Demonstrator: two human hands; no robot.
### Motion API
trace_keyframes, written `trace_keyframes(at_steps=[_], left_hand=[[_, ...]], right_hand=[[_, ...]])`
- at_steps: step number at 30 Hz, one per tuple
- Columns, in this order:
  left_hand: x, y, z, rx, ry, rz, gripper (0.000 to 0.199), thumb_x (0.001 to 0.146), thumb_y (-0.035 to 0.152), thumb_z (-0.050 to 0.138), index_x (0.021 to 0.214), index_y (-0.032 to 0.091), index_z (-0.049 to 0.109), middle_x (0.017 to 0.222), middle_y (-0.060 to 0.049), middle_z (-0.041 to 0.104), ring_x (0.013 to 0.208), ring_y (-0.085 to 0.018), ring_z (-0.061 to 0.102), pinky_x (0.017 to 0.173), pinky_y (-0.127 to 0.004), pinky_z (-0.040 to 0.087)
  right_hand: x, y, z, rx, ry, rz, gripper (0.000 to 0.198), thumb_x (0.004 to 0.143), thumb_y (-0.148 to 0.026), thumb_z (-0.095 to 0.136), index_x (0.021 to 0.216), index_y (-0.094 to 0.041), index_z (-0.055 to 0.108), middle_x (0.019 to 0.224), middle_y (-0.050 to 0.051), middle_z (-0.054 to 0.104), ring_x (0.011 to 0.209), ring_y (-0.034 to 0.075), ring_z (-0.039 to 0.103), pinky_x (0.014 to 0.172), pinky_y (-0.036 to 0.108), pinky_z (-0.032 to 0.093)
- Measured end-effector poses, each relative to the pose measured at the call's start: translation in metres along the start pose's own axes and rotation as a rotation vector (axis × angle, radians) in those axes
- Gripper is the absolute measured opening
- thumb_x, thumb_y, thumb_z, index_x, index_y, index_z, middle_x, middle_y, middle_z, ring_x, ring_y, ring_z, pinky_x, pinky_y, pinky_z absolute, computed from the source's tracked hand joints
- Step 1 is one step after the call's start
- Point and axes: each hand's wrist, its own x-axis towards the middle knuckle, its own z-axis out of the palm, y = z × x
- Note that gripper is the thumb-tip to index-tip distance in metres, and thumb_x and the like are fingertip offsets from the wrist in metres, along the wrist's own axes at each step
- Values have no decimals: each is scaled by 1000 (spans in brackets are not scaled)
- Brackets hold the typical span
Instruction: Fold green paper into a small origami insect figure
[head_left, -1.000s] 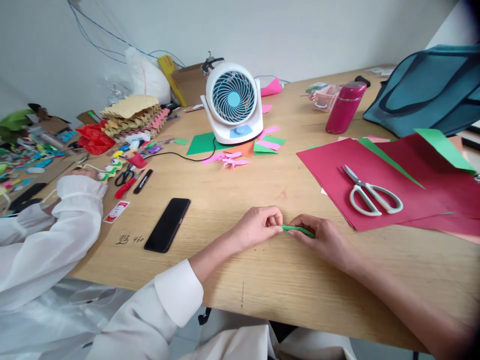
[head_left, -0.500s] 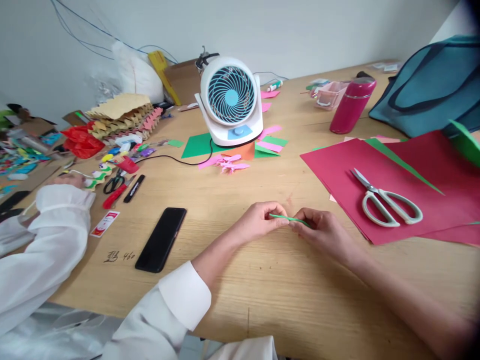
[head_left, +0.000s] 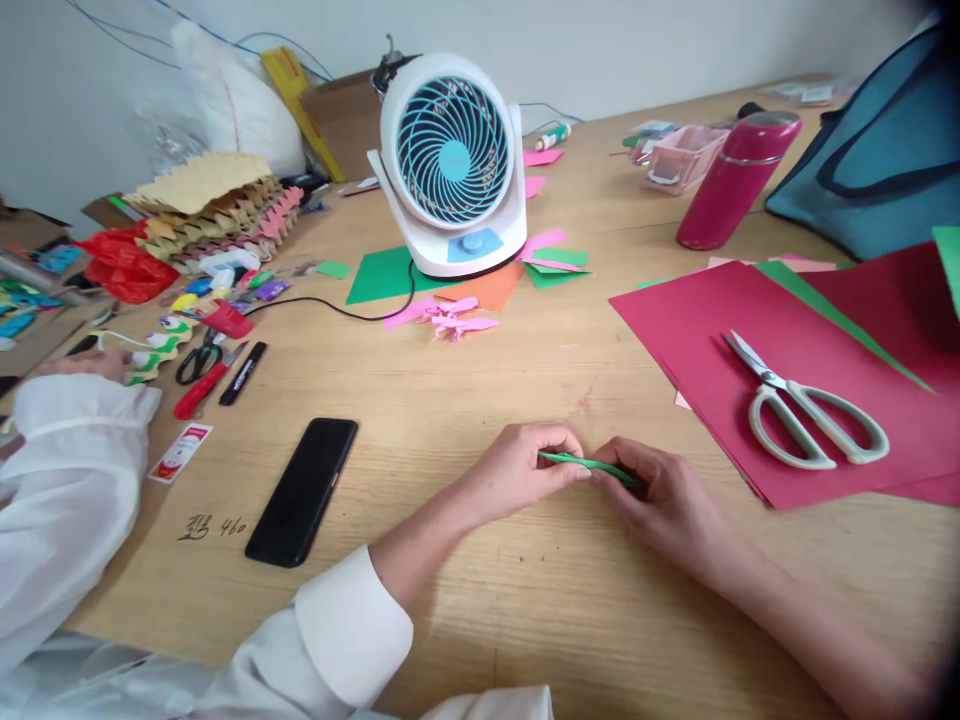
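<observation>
Table [head_left: 450,390] bore red sheets [head_left: 697,350]; scissors [head_left: 772,380] lay on them, unheld; left hand [head_left: 529,465] and right hand [head_left: 667,495] both pinched tight on a green paper strip [head_left: 604,467] between them; strip already narrow, seemingly folded; not yet set down; remaining work unclear.

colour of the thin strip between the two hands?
Green; the strip shows best in the head view.
</observation>
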Motion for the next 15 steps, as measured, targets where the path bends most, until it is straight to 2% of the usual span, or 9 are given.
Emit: trace_keyframes(at_steps=[4, 9, 15], left_hand=[[-1, 1, 2, 5, 54, 12, 13, 83, 23, 65, 73, 15, 62, 72, 2, 58, 66, -9, 49, 60, -19, 37], [-1, 1, 4, -18, 36, 18, 12, 84, 25, 67, 78, 16, 64, 73, 3, 58, 68, -9, 49, 61, -19, 37], [-2, 2, 4, 0, 72, 71, 14, 83, 21, 67, 72, 15, 60, 73, 2, 58, 71, -9, 52, 62, -19, 38]], right_hand=[[0, -1, -1, 16, -10, 11, 18, 92, -29, 52, 80, -19, 61, 67, -2, 56, 60, 12, 47, 53, 24, 35], [-1, -1, 0, -13, 8, -10, 18, 91, -27, 53, 77, -19, 59, 64, -2, 52, 58, 12, 45, 53, 24, 33], [-1, 1, 0, -3, -7, -39, 19, 94, -27, 51, 80, -19, 62, 68, -2, 55, 60, 12, 46, 54, 24, 34]])
